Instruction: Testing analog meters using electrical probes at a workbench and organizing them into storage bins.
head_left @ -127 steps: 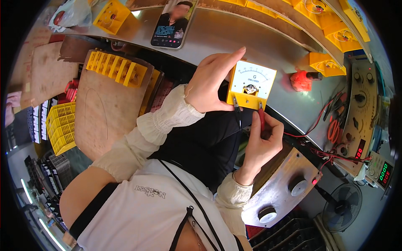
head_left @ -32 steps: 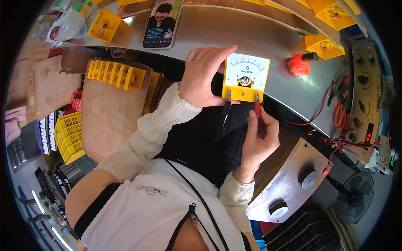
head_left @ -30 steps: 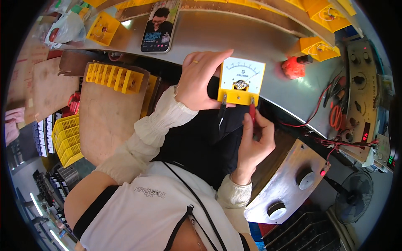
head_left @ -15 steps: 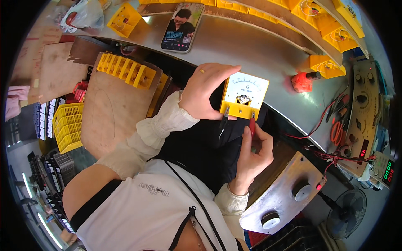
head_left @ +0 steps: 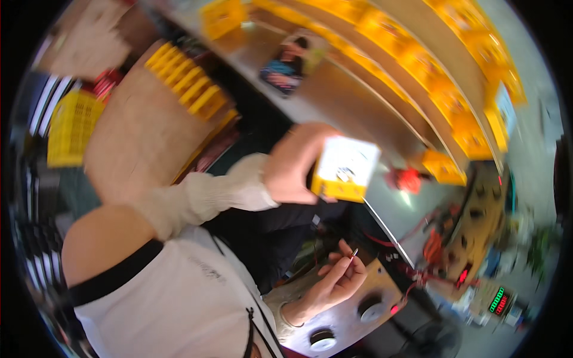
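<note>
My left hand (head_left: 293, 164) is closed around the left side of a yellow analog panel meter (head_left: 339, 189), its white dial facing up toward me. The dial's markings are smeared by motion. Lower down, my right hand (head_left: 332, 285) is apart from the meter, over the metal-topped box (head_left: 349, 325) with two round black-sided knobs. Thumb and fingers pinch a crocodile clip (head_left: 355, 253); its small shiny tip sticks out, and most of its body is hidden. No clip can be made out on the meter's lower edge.
Yellow meter housings (head_left: 397, 53) line curved wooden shelves on the bench. A phone (head_left: 287, 68) lies near them, by a red bottle (head_left: 406, 180). On the left, a board (head_left: 134, 131) carries yellow parts. Red leads (head_left: 418, 275) run to instruments at the right.
The view has turned and blurred. My right hand has drawn away from the meter, down toward the knobbed box, with the clip off the terminal. My left hand still holds the meter.
</note>
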Action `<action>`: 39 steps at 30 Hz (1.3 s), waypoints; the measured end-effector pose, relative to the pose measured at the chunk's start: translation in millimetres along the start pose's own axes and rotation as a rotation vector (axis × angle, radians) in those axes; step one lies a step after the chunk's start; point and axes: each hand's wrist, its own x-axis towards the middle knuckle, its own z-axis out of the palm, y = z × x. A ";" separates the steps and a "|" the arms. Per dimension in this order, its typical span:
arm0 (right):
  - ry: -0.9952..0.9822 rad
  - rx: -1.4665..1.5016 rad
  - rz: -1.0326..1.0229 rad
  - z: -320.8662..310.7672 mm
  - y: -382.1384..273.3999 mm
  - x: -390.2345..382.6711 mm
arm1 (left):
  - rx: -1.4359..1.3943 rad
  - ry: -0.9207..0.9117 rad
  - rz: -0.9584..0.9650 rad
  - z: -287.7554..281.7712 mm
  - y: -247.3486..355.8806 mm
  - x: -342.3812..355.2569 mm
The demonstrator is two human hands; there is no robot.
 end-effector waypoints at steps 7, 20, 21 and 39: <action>-0.287 -0.325 -0.408 65.4 12.3 7.2 | 0.437 0.372 0.116 -59.5 -11.3 -28.6; -0.306 -0.601 -0.275 29.1 42.7 29.5 | 0.071 1.091 -1.155 -373.1 -269.9 -71.5; -0.275 -0.644 -0.284 27.0 43.7 29.7 | 0.065 1.074 -1.167 -368.4 -280.7 -74.9; -0.068 -0.499 -0.373 12.4 50.7 39.1 | 0.086 0.704 0.168 -145.3 -87.0 92.1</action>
